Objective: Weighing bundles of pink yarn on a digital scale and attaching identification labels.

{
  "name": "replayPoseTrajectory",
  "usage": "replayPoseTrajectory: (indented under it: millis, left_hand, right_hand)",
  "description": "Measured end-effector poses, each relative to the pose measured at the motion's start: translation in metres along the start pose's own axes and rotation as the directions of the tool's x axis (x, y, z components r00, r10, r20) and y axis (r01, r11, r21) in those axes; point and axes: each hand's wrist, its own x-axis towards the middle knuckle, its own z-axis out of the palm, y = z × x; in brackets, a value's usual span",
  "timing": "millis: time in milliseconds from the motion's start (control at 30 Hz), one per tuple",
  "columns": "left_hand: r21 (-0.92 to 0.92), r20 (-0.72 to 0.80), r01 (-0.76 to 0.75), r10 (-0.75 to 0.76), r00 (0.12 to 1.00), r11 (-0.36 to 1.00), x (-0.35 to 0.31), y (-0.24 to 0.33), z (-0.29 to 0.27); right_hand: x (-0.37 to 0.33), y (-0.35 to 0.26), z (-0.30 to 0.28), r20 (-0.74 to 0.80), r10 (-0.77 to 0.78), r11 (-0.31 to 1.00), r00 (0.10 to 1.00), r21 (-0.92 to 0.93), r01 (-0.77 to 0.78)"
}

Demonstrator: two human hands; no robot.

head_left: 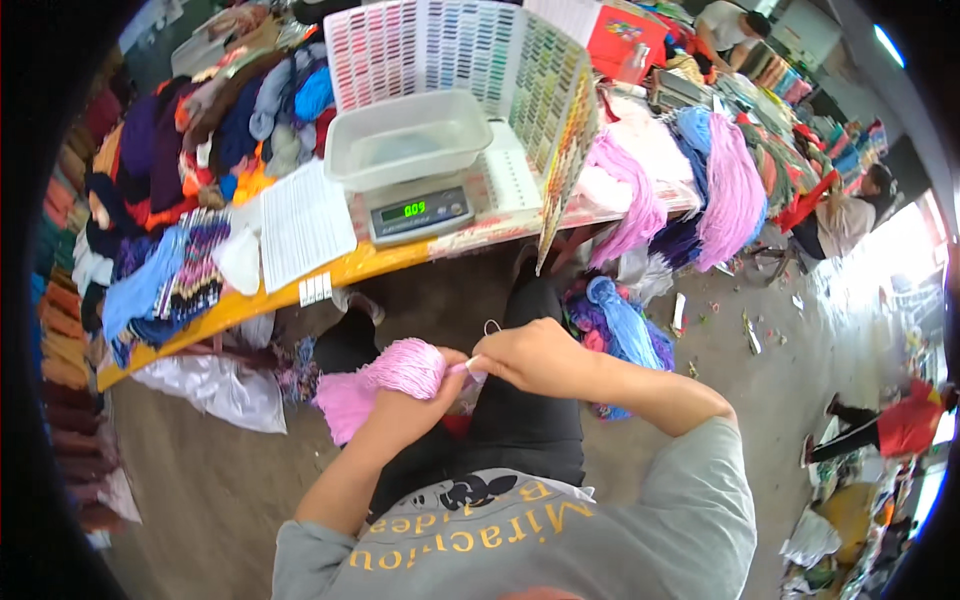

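Pink yarn bundle [400,372] partly hidden by hands.

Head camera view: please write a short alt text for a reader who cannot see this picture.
Seen from above, a person grips a bundle of pink yarn in the left hand while the right hand pinches its end. Ahead, a yellow-edged table carries a digital scale with a clear plastic tub, a thread colour chart and heaps of coloured yarn.
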Motion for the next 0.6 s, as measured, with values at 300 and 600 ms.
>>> replayPoseTrajectory:
  millis: [300, 600]
  left_hand:
    - [-0.206, -0.078, 0.029, -0.046, 0.996, 0.978, -0.007, -0.012, 0.012]
    - [0.137, -0.194, -0.174, 0.198, 0.961, 0.975, -0.006, -0.009, 0.013]
  right_hand:
    - [-0.009, -0.002, 0.006, 0.016, 0.079, 0.888, 0.997, 0.454, -0.078]
    - [-0.007, -0.003, 0.013, 0.274, 0.264, 0.448, 0.925, 0.814, -0.369]
